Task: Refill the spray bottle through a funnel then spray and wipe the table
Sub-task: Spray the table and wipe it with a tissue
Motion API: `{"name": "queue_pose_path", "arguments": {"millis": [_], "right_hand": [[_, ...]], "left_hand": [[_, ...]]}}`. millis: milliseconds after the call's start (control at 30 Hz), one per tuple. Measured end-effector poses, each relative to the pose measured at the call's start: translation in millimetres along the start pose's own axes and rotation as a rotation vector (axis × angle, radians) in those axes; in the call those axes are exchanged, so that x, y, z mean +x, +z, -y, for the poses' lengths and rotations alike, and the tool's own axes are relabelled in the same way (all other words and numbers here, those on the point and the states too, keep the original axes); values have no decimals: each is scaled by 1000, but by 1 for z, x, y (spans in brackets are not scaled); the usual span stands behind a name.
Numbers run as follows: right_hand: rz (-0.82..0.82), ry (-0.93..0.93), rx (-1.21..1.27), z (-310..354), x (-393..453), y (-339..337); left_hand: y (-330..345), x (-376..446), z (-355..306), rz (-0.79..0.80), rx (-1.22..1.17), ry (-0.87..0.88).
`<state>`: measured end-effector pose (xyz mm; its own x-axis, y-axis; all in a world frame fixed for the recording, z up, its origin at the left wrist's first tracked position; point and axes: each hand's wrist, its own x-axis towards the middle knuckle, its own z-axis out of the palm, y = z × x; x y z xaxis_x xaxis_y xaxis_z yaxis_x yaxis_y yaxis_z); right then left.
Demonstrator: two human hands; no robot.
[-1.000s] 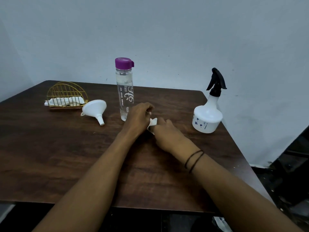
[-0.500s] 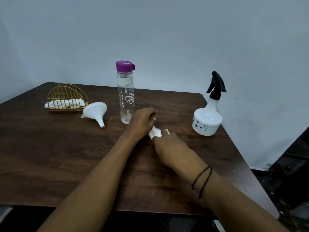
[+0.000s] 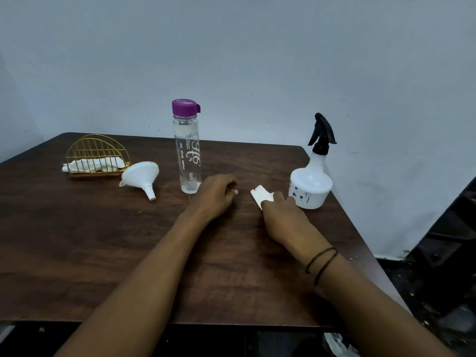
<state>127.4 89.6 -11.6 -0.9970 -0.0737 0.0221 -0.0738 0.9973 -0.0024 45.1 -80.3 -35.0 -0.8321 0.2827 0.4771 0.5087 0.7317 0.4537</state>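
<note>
At the left of the frame a gold wire holder (image 3: 96,157) is sitting on the dark wooden tabletop (image 3: 77,240), with crumpled white cloth lying inside it. Just right of it the white funnel (image 3: 141,176) is lying on its side, its long axis slanting across the frame, wide mouth pointing to the upper left and spout to the lower right. Near the middle, a clear water bottle (image 3: 187,153) with a purple cap is standing upright, long axis vertical. The left hand (image 3: 215,195) is resting on the tabletop just right of the bottle's base, fingers curled loosely inward and gripping nothing. Right of centre, the right hand (image 3: 282,215) is lying palm down with its fingers pressing on a small folded white tissue (image 3: 260,195), which is lying flat on the tabletop; two dark bands are circling that wrist. Just beside the tissue, at the right, the white spray bottle (image 3: 310,182) is standing upright, its black trigger head on top, its nozzle pointing toward the left of the frame.
</note>
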Motion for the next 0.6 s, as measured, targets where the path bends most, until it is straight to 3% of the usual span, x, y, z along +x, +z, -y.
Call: {"name": "queue_pose_path", "arguments": {"millis": [267,400,600], "right_hand": [[-22,-97,213,-20,-45,-12],[-12,-61,175,-32,-51,-10],[-172,-35,183,-37,-57,-1]], "left_hand": [[4,-4,-21,189,-30,176],[8,-6,-32,225,20,274],[10,-11,-36,281,62,283]]}}
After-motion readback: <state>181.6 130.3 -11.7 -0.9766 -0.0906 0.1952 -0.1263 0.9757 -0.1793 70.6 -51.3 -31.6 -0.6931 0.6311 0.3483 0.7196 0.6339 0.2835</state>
